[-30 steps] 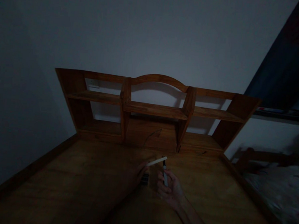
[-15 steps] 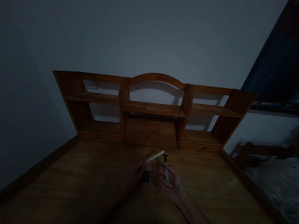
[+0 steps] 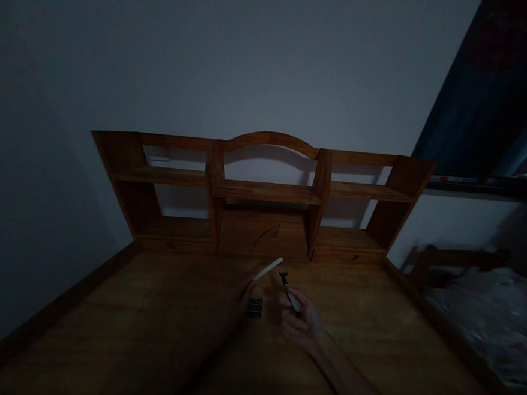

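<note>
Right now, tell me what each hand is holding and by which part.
The left hand holds a pale flat stick by its lower end. The right hand holds a slim dark-headed tool by its lower shaft.

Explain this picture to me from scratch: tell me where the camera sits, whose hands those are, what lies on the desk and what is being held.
There is no machine here. The one view comes from a camera worn on a person's head, looking forward and down, so both hands are that person's own. The room is very dim.

The left hand holds a thin pale stick, pointing up and away. The right hand holds a slim tool with a light handle and a small dark head; it may be a razor, but the dark hides detail. Between the hands a small dark ridged piece lies on the wooden desk. At the back stands a wooden shelf unit against a pale wall. A bed shows at the right edge.
</note>
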`<state>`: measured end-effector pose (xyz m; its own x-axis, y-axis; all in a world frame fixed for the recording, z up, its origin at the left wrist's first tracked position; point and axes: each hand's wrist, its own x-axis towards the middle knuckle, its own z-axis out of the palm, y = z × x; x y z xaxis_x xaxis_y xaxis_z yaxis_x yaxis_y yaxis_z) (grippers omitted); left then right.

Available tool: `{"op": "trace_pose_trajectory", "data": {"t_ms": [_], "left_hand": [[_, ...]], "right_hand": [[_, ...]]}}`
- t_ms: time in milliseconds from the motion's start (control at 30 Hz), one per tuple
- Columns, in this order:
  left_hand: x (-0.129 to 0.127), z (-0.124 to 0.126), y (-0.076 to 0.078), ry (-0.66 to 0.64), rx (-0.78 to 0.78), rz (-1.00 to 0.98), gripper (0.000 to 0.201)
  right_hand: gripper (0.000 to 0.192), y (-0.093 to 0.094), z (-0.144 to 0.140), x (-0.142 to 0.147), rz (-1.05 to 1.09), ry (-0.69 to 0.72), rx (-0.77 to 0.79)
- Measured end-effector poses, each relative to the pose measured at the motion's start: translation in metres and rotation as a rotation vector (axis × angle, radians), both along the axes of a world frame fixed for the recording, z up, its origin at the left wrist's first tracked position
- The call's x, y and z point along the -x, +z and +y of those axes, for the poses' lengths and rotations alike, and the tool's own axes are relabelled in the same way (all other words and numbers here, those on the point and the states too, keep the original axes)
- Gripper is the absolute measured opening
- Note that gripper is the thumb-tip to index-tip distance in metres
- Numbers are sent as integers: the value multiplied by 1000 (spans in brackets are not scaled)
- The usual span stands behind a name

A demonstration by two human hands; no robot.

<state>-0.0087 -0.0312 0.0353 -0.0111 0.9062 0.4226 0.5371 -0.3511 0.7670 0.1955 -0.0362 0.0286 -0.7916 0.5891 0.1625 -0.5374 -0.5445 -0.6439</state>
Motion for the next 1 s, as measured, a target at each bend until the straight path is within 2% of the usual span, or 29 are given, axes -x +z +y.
{"op": "trace_pose_trajectory", "data": {"t_ms": [133, 333, 533, 733, 867, 1000], "left_hand": [[4, 0, 0, -24, 26, -3, 39], [1, -1, -4, -153, -3, 55, 38], [6, 4, -6, -49, 88, 42, 43], [4, 4, -9, -156, 20, 131, 40], [6, 9, -14, -55, 92, 100, 42], [7, 10, -14, -33, 100, 35, 43]], "right_hand": [[31, 0, -1, 0, 44, -1, 5], [31, 0, 3, -2, 84, -3, -5], [31, 1, 3, -2, 62, -23, -7], [31, 0, 3, -1, 81, -33, 0], [32, -2, 5, -2, 47, -56, -3], [32, -1, 5, -1, 47, -55, -12]]}}
